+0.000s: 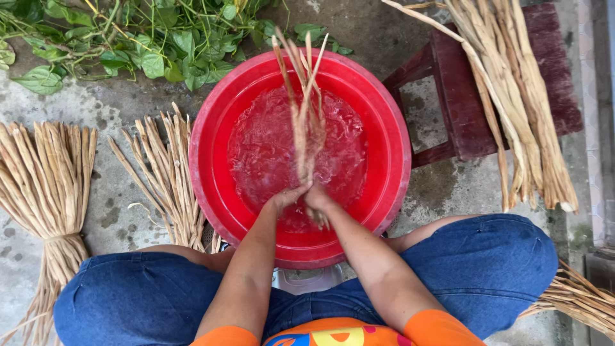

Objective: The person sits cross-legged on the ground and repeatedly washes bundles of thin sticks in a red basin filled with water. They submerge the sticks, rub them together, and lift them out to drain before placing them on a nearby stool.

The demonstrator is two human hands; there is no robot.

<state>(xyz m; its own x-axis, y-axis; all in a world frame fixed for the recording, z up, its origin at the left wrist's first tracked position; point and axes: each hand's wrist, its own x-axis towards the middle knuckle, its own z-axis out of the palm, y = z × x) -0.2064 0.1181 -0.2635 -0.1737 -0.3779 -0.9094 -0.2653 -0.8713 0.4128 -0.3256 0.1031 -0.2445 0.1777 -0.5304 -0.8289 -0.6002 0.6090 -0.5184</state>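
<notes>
both hands, left hand (288,195) and right hand (318,198), clench pale stalks (304,109) over red basin (218,160), frame centre; brisk dunking could slop water or snap stalks.

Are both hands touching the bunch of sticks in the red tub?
Touching. The head view shows the left hand and right hand clasped around the bunch of sticks.

Concrete floor (122,211) (stained), red basin (211,166), tied fibre bundles (45,186), leafy branches (128,38), wooden stool (461,115)

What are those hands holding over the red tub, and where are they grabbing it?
Both hands, left hand and right hand, hold a bunch of tan stalks by its near, lower end, above the water in the red basin.
</notes>
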